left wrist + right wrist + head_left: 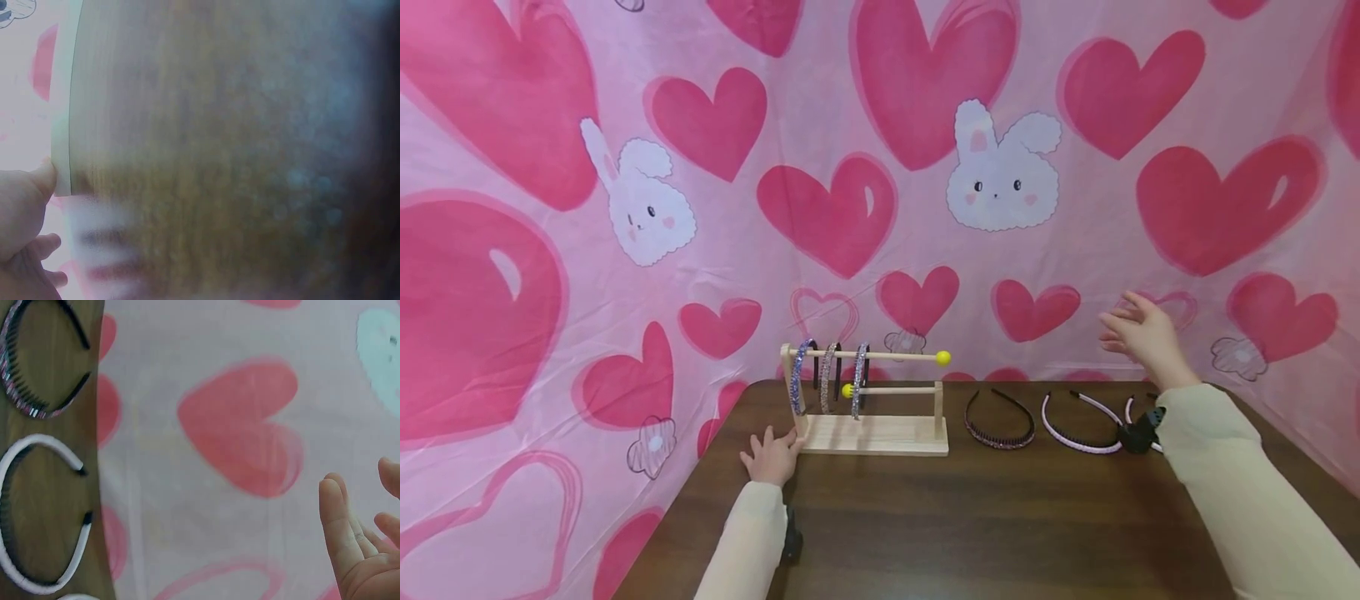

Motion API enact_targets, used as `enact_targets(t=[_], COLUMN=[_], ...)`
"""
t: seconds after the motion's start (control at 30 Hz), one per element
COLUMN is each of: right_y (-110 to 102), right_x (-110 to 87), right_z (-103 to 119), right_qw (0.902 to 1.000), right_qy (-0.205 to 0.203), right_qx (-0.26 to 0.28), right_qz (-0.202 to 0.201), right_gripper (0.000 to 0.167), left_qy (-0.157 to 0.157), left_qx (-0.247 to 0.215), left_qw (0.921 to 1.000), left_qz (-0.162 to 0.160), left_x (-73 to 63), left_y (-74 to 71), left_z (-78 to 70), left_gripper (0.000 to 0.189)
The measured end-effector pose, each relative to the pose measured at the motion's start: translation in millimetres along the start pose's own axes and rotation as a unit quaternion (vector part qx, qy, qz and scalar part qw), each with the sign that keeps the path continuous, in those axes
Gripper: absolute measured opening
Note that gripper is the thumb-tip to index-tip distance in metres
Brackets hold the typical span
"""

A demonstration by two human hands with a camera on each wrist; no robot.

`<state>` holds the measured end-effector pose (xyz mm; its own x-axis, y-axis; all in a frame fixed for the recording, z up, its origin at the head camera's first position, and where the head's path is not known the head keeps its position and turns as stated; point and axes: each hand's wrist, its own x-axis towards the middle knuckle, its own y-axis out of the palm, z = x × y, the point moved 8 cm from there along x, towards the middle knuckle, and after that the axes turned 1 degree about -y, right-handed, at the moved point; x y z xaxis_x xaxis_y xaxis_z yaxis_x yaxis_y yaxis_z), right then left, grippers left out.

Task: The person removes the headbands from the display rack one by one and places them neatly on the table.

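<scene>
In the head view my left hand [771, 458] rests by the left end of a wooden headband stand [880, 435], fingers spread, the thumb touching its base. The left wrist view shows that thumb against the base's corner. Three glittery headbands hang from the upper rod: a blue one [795, 383], a champagne-coloured one [825, 380] and a silvery purple one [856, 397]. Raised in the air at the right, my right hand [1142, 337] holds nothing, its fingers loosely bent. Below it lie a dark beaded headband [1000, 442] and a pale lilac headband [1081, 445].
Another pale headband [1129, 408] is partly covered by the black wrist camera [1142, 431]. Yellow balls [943, 358] cap the stand's rods. Behind the dark wooden table [985, 525] hangs a pink cloth [917, 242] with hearts and rabbits.
</scene>
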<state>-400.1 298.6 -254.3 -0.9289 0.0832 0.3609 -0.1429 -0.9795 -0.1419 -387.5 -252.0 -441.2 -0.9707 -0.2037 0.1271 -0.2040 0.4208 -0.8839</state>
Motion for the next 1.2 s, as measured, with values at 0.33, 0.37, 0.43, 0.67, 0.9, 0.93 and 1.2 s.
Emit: enact_targets(t=[0.33,0.37,0.43,0.67,0.9,0.93,1.2], right_y=[45.8,50.0,58.9,89.7,122.4,127.0,164.2], right_x=[8.8,9.4,10.9,14.8,15.9,16.1,13.5], right_z=[26.4,27.8,31.2,41.7,50.1,51.4,59.4], right_qw=[0.9958,0.9947,0.9929,0.989,0.9868,0.987,0.9834], right_qy=[-0.022,-0.021,-0.027,-0.045,-0.046,-0.046,-0.066], right_qx=[-0.079,-0.09,-0.104,-0.122,-0.129,-0.127,-0.122], right_qz=[0.041,0.044,0.051,0.071,0.086,0.088,0.117], right_gripper=[0.075,0.075,0.075,0.072,0.072,0.072,0.069], left_qy=[0.002,0.003,0.004,0.006,-0.001,-0.002,-0.001], left_qx=[-0.003,-0.003,-0.002,0.001,0.002,0.002,0.005], left_qw=[1.0,1.0,1.0,1.0,1.0,1.0,1.0], left_qz=[-0.003,-0.004,-0.007,-0.007,-0.006,-0.006,-0.003], left_x=[0.7,0.2,-0.4,-0.6,2.7,3.1,2.9], left_y=[-1.3,-1.6,-2.6,-2.0,1.0,1.2,2.9], left_z=[-1.5,-2.0,-2.3,-2.4,0.4,0.4,1.1], left_gripper=[0.041,0.04,0.04,0.039,0.04,0.04,0.04])
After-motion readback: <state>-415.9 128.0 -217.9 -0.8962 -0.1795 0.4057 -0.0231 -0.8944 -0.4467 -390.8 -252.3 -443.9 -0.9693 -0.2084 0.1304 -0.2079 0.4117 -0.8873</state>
